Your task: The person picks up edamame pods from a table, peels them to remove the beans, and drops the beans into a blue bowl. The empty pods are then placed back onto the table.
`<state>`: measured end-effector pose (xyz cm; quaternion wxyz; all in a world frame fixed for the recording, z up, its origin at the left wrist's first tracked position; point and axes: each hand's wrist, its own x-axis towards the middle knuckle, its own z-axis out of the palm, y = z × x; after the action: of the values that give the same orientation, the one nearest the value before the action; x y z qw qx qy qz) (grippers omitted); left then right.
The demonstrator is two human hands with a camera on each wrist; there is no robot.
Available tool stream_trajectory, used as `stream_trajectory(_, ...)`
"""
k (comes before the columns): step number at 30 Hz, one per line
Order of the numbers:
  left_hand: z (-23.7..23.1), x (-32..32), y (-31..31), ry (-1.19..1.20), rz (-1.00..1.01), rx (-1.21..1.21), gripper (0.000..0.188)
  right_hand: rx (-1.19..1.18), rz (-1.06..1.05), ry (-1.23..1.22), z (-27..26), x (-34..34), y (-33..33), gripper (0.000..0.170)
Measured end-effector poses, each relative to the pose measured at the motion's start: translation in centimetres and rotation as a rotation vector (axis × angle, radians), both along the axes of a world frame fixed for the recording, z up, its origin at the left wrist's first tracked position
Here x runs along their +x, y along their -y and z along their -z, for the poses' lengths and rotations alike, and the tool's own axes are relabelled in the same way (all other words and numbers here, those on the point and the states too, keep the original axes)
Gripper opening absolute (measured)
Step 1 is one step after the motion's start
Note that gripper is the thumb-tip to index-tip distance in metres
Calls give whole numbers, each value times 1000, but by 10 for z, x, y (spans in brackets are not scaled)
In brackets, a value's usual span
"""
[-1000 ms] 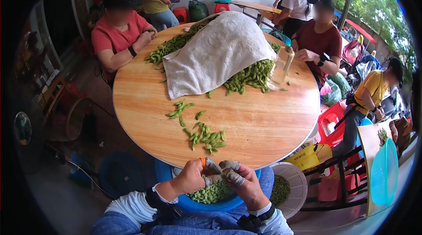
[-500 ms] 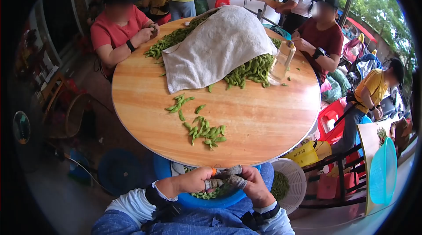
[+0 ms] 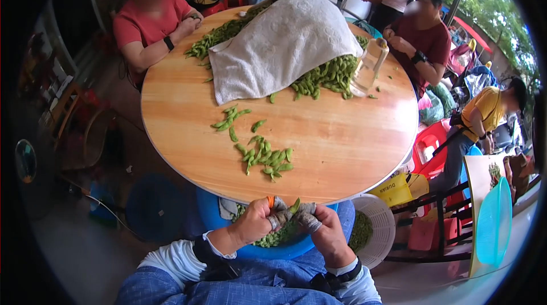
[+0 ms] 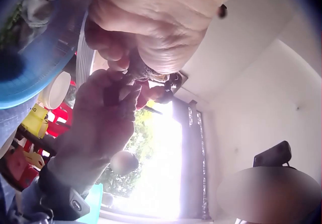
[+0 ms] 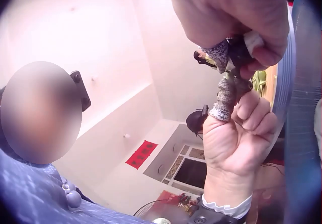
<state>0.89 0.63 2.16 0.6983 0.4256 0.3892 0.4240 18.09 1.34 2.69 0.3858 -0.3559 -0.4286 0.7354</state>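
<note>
In the head view my left hand and right hand meet over a blue basin on my lap. Together they pinch one green soybean pod, whose tip pokes up between the fingertips. Grey fabric covers wrap the thumb and forefinger of each hand, and an orange band circles a left finger. Shelled green beans lie in the basin below, partly hidden by the hands. In the right wrist view the covered fingers of the left hand rise to meet those of the right hand.
Loose pods lie on the round wooden table ahead. Behind them a white towel covers a large pod heap, with a clear bottle beside it. A white basket stands to my right. Two people sit across the table.
A green pod now shows upright between my fingertips, where none stood out before. The head view has tipped down, so the table sits higher in it.
</note>
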Motion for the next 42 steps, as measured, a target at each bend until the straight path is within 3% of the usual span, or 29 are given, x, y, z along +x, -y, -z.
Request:
stream_trajectory(9, -14, 1, 4, -47, 19, 118, 11, -21, -16, 34, 2, 2, 4, 16)
stream_trajectory(18, 6, -2, 4, -90, 75, 157, 23, -25, -18, 33, 5, -4, 4, 18)
stream_trajectory(21, 2, -1, 4, -42, 83, 67, 19, -31, -22, 17, 6, -4, 4, 19)
stream_trajectory(24, 5, -1, 1, -381, 96, 299, 24, -49, -9, 5, 9, -4, 3, 19)
stream_trajectory(27, -20, 0, 7, -1150, 197, 524, 33, -64, 8, -24, 8, -5, 3, 20)
stream_trajectory(30, 0, 1, 10, -1099, -17, 866, 41, -27, 19, -33, 12, -5, 5, 19)
stream_trajectory(36, 7, 1, 8, -903, -25, 833, 41, 29, 64, -109, 24, -5, 9, 19)
stream_trajectory(39, -1, 1, 9, -1058, 50, 798, 40, -7, 66, -127, 22, -4, 9, 20)
stream_trajectory(42, -3, 2, 11, -1161, -28, 981, 40, -37, 60, -125, 13, -3, 9, 21)
